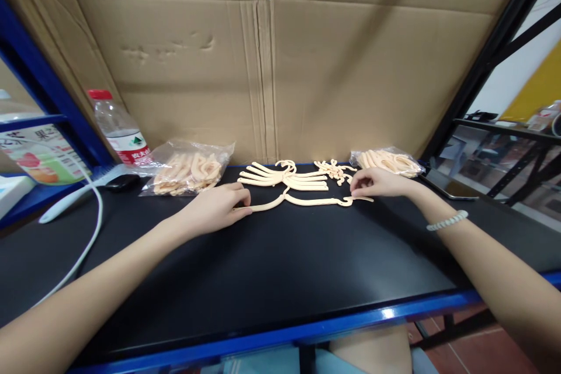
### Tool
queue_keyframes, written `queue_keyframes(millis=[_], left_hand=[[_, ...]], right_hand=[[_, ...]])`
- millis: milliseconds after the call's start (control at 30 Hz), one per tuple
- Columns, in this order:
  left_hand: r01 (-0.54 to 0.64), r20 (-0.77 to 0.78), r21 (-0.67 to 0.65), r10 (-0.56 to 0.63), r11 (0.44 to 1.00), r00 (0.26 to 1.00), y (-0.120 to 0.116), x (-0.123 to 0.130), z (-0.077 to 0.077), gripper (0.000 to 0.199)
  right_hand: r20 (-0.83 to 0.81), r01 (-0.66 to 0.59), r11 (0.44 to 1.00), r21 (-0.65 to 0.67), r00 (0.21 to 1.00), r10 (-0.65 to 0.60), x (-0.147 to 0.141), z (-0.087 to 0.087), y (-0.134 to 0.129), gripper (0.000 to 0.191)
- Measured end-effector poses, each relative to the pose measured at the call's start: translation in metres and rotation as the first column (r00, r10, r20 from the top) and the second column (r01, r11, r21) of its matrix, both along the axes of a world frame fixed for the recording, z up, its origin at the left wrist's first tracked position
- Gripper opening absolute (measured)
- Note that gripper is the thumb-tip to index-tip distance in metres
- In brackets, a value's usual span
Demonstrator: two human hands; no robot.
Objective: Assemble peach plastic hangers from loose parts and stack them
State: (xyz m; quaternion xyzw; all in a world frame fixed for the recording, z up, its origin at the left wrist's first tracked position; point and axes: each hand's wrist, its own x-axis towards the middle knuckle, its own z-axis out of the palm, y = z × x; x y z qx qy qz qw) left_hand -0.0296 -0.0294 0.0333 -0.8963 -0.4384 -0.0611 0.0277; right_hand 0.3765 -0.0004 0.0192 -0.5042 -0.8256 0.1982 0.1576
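Observation:
Two long curved beige plastic strips, which look like folding hanger arms [312, 202], lie joined near the middle of the black table. My left hand [221, 205] is closed on the outer end of the left strip, thumb and fingers pinching it. At the far right end, my right hand [374, 182] pinches a small beige hook-shaped piece [346, 203] that lies against the right strip. Just behind is a fanned stack of similar beige strips [307, 178] with hooks gathered at its centre. A pile of small beige hooks [333, 170] lies near my right hand.
Clear bags of beige parts stand at the left [193, 172] and right [388, 160]. A red-capped bottle [125, 134], white cable [99, 216] and dark mouse-like object [123, 183] are at left. A phone-like slab [447, 188] lies right. Cardboard [350, 70] walls the back.

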Motion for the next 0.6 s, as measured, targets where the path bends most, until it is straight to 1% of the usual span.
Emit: queue_keyframes(millis=[100, 200, 267, 367, 433, 500, 600], left_hand=[[0.003, 0.123, 0.067, -0.011, 0.998, 0.992, 0.010, -0.008, -0.001, 0.025], [-0.052, 0.234, 0.094, 0.029, 0.994, 0.972, 0.023, -0.016, -0.008, 0.029], [-0.062, 0.258, 0.074, 0.041, 0.995, 0.965, 0.031, -0.019, -0.017, 0.035], [-0.027, 0.273, 0.041, 0.015, 0.999, 0.962, 0.042, -0.020, -0.030, 0.044], [-0.006, 0.281, 0.036, -0.004, 0.999, 0.960, 0.046, -0.020, -0.037, 0.047], [0.012, 0.287, 0.034, -0.022, 0.999, 0.958, 0.050, -0.020, -0.041, 0.046], [0.046, 0.291, 0.033, -0.054, 0.998, 0.955, 0.054, -0.021, -0.045, 0.043]], right_hand=[[-0.053, 0.127, 0.977, 0.172, 0.991, -0.120, 0.007, -0.001, 0.006, 0.036], [-0.088, 0.216, 0.942, 0.257, 0.976, -0.200, 0.014, -0.005, 0.012, 0.032], [-0.084, 0.250, 0.926, 0.283, 0.968, -0.236, 0.018, -0.010, 0.016, 0.027], [-0.057, 0.285, 0.906, 0.313, 0.958, -0.282, 0.019, -0.016, 0.020, 0.022], [-0.030, 0.297, 0.899, 0.322, 0.952, -0.304, 0.017, -0.020, 0.021, 0.020], [0.006, 0.299, 0.900, 0.318, 0.948, -0.317, 0.012, -0.023, 0.022, 0.021], [0.073, 0.293, 0.907, 0.303, 0.941, -0.329, 0.004, -0.025, 0.023, 0.029]])
